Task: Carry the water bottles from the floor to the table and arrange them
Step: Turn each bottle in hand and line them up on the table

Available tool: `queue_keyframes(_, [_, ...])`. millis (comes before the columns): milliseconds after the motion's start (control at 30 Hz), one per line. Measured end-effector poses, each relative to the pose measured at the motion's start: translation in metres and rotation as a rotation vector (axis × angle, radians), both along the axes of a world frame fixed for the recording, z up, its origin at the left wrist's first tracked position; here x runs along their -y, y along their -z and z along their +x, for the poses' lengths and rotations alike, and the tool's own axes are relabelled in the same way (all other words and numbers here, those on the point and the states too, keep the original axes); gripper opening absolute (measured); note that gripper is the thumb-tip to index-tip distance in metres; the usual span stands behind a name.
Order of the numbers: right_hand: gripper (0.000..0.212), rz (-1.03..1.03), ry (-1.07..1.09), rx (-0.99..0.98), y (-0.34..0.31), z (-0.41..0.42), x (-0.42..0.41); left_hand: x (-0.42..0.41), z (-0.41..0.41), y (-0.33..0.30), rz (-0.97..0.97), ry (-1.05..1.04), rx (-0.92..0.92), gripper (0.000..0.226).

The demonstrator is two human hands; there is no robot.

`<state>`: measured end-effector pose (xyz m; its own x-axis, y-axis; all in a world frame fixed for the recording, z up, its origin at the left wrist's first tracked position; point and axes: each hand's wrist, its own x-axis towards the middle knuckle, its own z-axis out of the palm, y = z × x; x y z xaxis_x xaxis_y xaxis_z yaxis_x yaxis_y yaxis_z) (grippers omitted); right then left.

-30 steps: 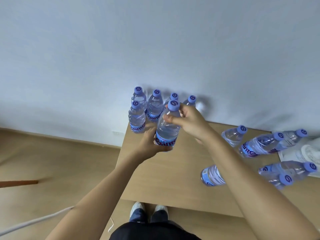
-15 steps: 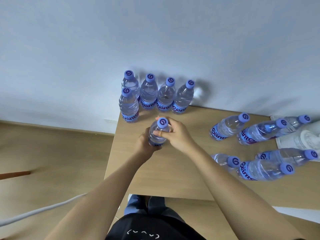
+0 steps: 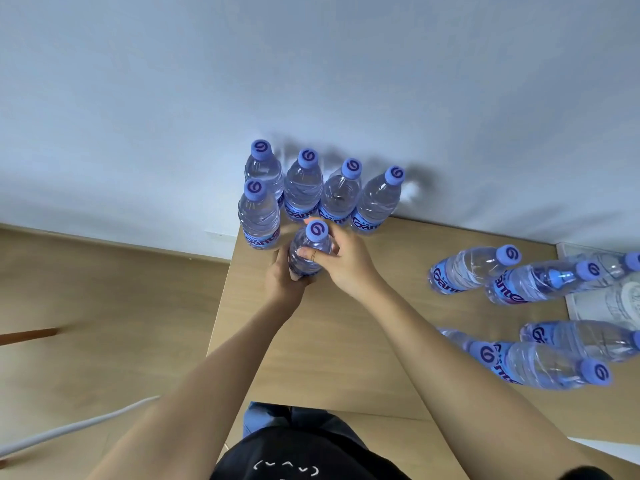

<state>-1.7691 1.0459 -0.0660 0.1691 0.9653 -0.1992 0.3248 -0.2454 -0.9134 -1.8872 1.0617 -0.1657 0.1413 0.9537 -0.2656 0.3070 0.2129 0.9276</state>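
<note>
- Wall [image 3: 311,64], plain and pale blue-white, fills the upper half of the view; the standing bottles cast soft shadows on it.
- Floor [image 3: 104,306] of light wood lies to the left, with a pale cable [image 3: 69,429] running across it near the bottom left.
- Wooden table [image 3: 329,358], light tan, stands with its far edge against the wall; a white printed sheet [image 3: 609,303] lies at its right end.
- Loose water bottles [image 3: 540,365] lie on their sides at the right of the table, several close together, caps pointing mostly right; part of a blue label reads "Gante" on more than one.
- Standing row [image 3: 341,192] of four clear water bottles lines the far left corner of the table, against the wall, with a fifth bottle [image 3: 258,216] upright just in front of the leftmost one. Each has a lilac-blue cap marked with a dark swirl and a blue label in dark lettering.
- Held water bottle [image 3: 308,252] is upright at the table's left edge, just beside the fifth bottle and in front of the row; its cap shows the same swirl.
- Left hand [image 3: 284,282] wraps the lower body of this bottle from the near left side.
- Right hand [image 3: 341,265] grasps its shoulder below the cap, thumb across the front.
- Black shirt [image 3: 304,459] at the bottom shows a small white printed squiggle mark.
</note>
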Motion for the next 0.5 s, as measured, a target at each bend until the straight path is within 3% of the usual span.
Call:
queue_keyframes(133, [0.041, 0.023, -0.021, 0.000, 0.002, 0.001, -0.020, -0.008, 0.009, 0.001, -0.027, -0.135, -0.016, 0.067])
queue_keyframes(267, [0.046, 0.077, -0.018, 0.142, 0.005, 0.000, -0.037, -0.016, 0.017, 0.003, -0.077, -0.287, -0.036, 0.054])
queue_keyframes(500, [0.046, 0.089, -0.023, 0.197, 0.012, 0.001, -0.053, -0.025, 0.026, 0.003, -0.124, -0.417, -0.059, 0.041])
